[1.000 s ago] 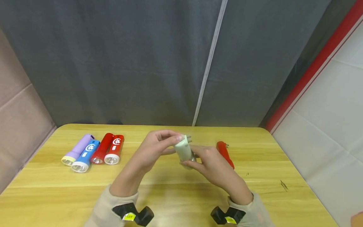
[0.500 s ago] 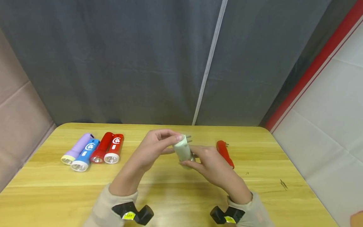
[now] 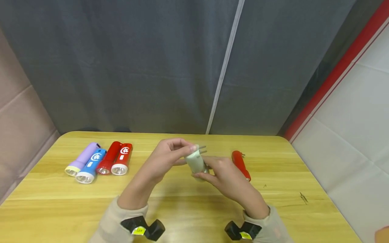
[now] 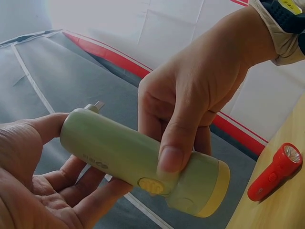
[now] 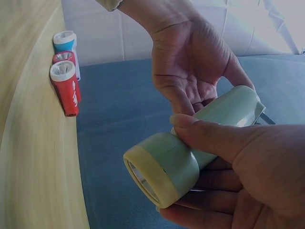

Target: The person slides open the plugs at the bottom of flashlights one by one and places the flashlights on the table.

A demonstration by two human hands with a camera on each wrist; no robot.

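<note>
A pale green flashlight (image 3: 194, 163) with a yellow rim is held above the table, tilted. My left hand (image 3: 165, 156) pinches its tail end between thumb and fingers. Around the neck near the lamp head, my right hand (image 3: 228, 174) grips it, thumb on one side and fingers on the other. Two metal plug prongs (image 3: 202, 149) stick out from the tail. In the left wrist view, a round yellow switch (image 4: 151, 186) shows on the body beside the right thumb. The right wrist view shows the lens (image 5: 144, 181) facing down and to the left.
On the wooden table's (image 3: 182, 216) left lie a purple flashlight (image 3: 85, 157), a blue one (image 3: 92, 167), a dark red one (image 3: 110, 158) and a red one with a white rim (image 3: 123, 160). Another red flashlight (image 3: 239, 162), prongs out, lies behind the right hand. A grey curtain (image 3: 136, 67) hangs behind.
The green flashlight has tilted very slightly at its tail, and its prongs show a little more plainly. Both hands keep their hold and have hardly moved.
</note>
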